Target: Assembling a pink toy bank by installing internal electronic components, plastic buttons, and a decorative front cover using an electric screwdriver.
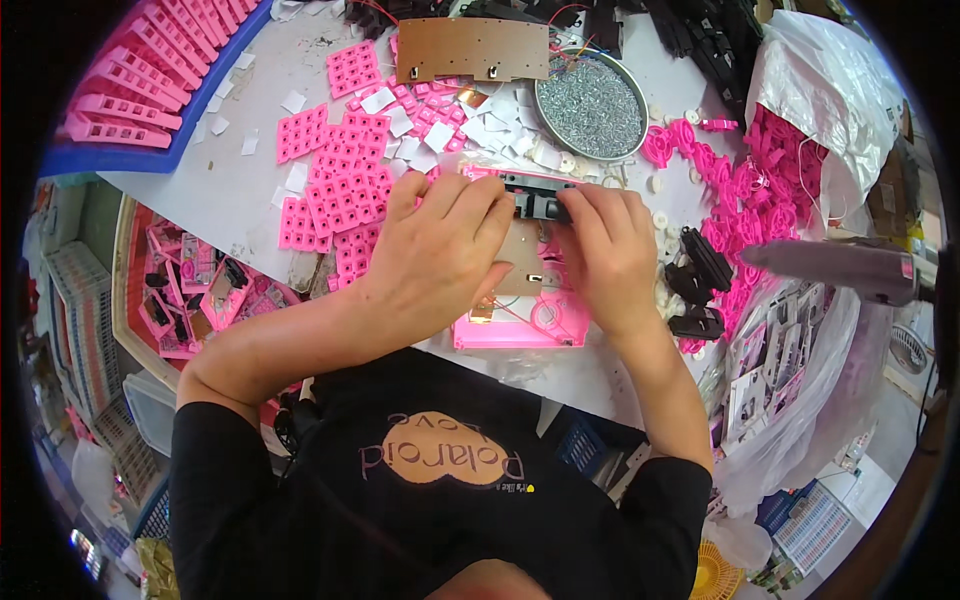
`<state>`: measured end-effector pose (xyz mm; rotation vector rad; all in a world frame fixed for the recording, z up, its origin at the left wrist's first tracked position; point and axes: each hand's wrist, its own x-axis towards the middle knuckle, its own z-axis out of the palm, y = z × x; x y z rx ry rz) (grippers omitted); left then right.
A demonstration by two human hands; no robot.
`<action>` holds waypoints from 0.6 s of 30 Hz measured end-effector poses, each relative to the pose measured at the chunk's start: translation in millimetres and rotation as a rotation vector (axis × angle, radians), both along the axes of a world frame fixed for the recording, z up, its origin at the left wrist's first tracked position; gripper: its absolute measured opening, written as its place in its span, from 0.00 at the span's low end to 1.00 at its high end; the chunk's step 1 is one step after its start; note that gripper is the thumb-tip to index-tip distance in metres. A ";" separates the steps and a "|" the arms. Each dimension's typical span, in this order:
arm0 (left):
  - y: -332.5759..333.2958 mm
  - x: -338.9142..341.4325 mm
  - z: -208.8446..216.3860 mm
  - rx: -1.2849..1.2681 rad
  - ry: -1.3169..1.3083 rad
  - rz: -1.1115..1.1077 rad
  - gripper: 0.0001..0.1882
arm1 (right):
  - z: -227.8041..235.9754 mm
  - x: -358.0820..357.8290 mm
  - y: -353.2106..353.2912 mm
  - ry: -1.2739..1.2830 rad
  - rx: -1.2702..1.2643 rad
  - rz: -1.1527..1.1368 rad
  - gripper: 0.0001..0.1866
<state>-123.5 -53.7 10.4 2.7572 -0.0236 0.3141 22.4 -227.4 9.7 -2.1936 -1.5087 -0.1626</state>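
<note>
A pink plastic case (520,334) lies open in front of me, with a brown board (519,262) and a copper-coloured piece (482,310) inside. Over its far part sits a black plastic part (540,206). My left hand (440,245) is closed, its curled fingers gripping the left end of this part. At the right end, my right hand (612,250) pinches it between thumb and fingers. My fingers hide both ends of the part, and I cannot tell whether it is fixed to the case.
Pink button sheets (350,180) and white paper bits lie left. Beyond are a round tray of screws (592,105) and a larger brown board (472,50). Pink loops (765,200) spill from a white bag (825,90). A grey rod-like tool (825,268) juts in from the right.
</note>
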 end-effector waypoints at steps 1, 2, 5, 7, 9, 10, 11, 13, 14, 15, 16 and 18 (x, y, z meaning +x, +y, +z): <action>2.3 2.1 2.6 0.047 0.016 -0.017 0.30 | -4.9 3.7 -1.1 -0.001 0.022 0.019 0.19; 6.8 6.2 5.9 0.029 0.035 -0.058 0.27 | -7.4 7.7 -1.5 -0.002 0.043 0.038 0.19; 35.0 43.2 23.1 -0.061 0.234 -0.150 0.16 | -4.4 20.9 0.0 0.233 0.080 0.059 0.17; 48.3 97.7 14.6 -0.191 0.156 -0.142 0.09 | -10.0 22.5 -3.9 0.311 0.084 0.053 0.18; 50.9 149.5 -13.4 -0.133 -0.158 -0.157 0.06 | -9.4 27.6 -5.7 0.365 0.075 0.062 0.18; 54.7 166.3 -21.1 0.016 -0.219 -0.172 0.05 | -6.1 32.3 -3.8 0.422 0.030 0.097 0.20; 48.9 182.8 -26.6 0.101 -0.109 -0.189 0.06 | 2.3 42.1 -11.7 0.487 0.085 0.105 0.21; 41.3 200.5 -33.7 0.280 0.129 -0.211 0.06 | 17.4 57.6 -19.7 0.629 0.205 0.135 0.25; 44.3 201.5 -35.4 0.287 0.095 -0.187 0.07 | 32.5 58.8 -14.1 0.936 0.419 0.256 0.29; 40.4 204.7 -36.2 0.282 0.055 -0.192 0.07 | 58.2 49.7 -9.0 1.117 0.549 0.341 0.37; 36.9 204.6 -38.4 0.280 0.023 -0.191 0.08 | 82.5 41.1 -1.9 1.300 0.678 0.446 0.44; 22.9 215.7 -46.3 0.307 -0.163 -0.190 0.08 | 120.1 37.0 1.4 1.226 0.626 0.679 0.55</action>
